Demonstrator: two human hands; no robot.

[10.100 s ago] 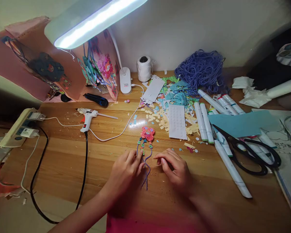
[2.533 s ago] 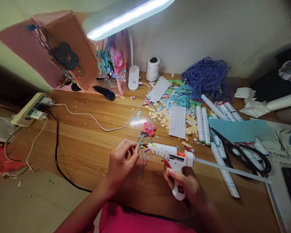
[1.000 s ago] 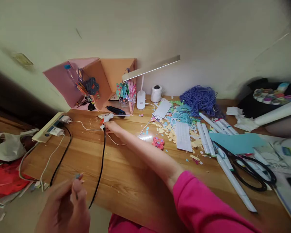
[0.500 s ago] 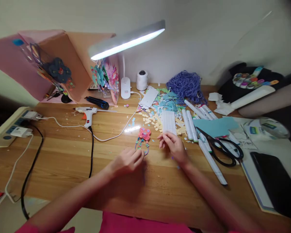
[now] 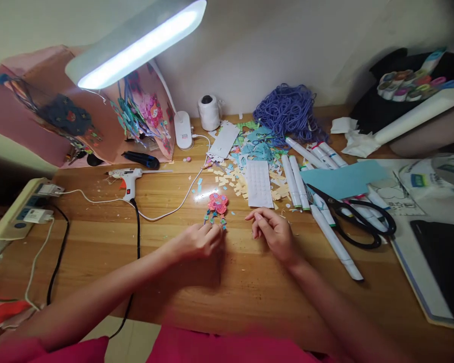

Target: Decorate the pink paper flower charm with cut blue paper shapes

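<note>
A red-pink flower charm (image 5: 218,202) with small blue-green dangling pieces lies flat near the middle of the wooden desk (image 5: 257,297). My left hand (image 5: 202,241) rests just below it, fingers pinched together at the charm's lower end on what looks like its purple cord; the fingers cover most of that cord. To the right, my right hand (image 5: 274,233) hovers near a white sheet of small stickers or pads (image 5: 260,184). Its fingers are loosely bent and a little apart, with nothing seen in them.
Paper scraps (image 5: 230,174), purple cord (image 5: 285,113) and white markers (image 5: 336,247) spread behind and right of my hands, with black scissors (image 5: 357,222). A glue gun (image 5: 128,182) lies left, its black cable crossing the desk. A lit lamp (image 5: 139,48) hangs above.
The view has shifted and the lamp looks nearer. My left hand has moved up to the charm's dangling pieces, covering its cord loop. My right hand has drawn back from the white sheet.
</note>
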